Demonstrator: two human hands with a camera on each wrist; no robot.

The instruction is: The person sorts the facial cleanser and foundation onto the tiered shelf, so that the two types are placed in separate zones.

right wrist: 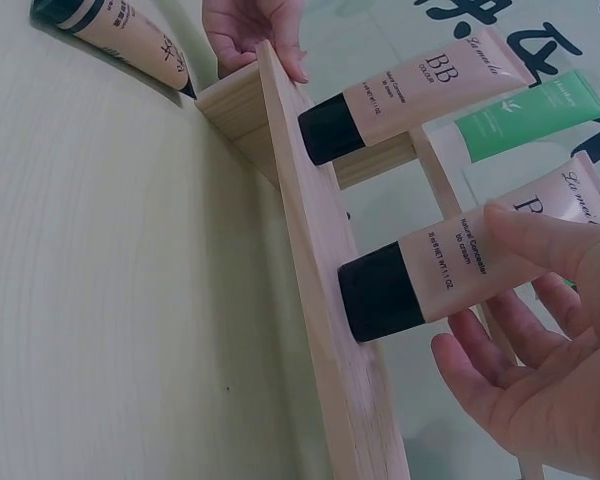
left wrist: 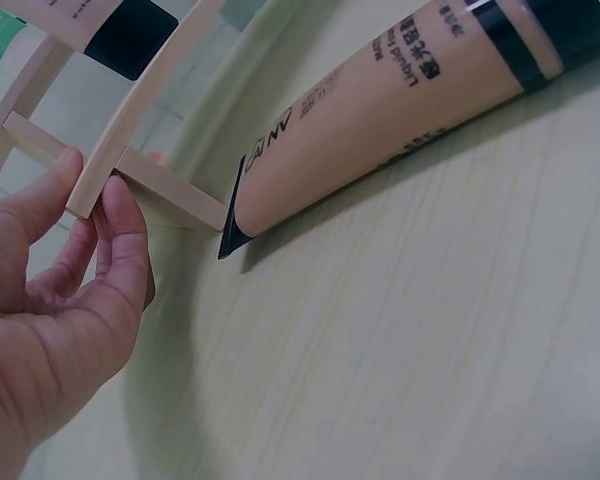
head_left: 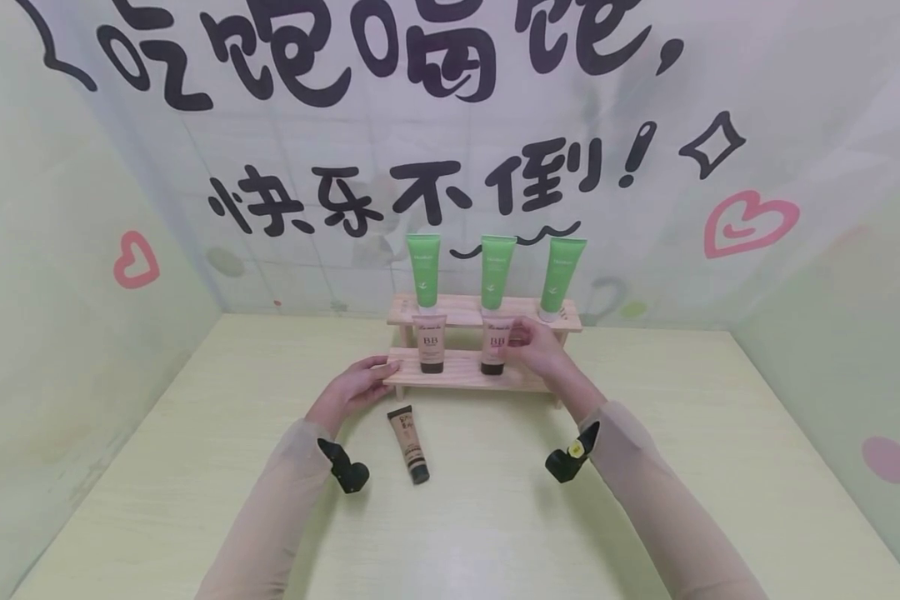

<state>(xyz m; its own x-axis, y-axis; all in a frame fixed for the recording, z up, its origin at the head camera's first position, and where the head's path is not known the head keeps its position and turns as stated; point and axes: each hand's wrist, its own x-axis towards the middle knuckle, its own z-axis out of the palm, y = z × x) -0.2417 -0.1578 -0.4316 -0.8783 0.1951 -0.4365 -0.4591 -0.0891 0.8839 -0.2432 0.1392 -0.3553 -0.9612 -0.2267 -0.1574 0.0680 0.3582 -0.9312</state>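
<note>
A two-step wooden rack [head_left: 457, 381] stands on the table by the back wall. My left hand [head_left: 357, 383] pinches the left end of its lower step between thumb and fingers, as the left wrist view [left wrist: 70, 290] shows. With thumb and fingers my right hand [right wrist: 550, 330] holds a pink BB cream tube [right wrist: 450, 260], whose black cap stands on the lower step. Left of it, another BB cream tube [head_left: 431, 342] stands upright on the same step. Below the rack a tan liquid foundation tube [head_left: 408, 443] lies on the table, its black cap toward me.
Three green tubes stand on the upper step: a left one [head_left: 424, 271], a middle one [head_left: 497, 271] and a right one [head_left: 562, 275] that leans slightly. A printed cloth wall [head_left: 330, 267] rises right behind the rack, with side walls left and right.
</note>
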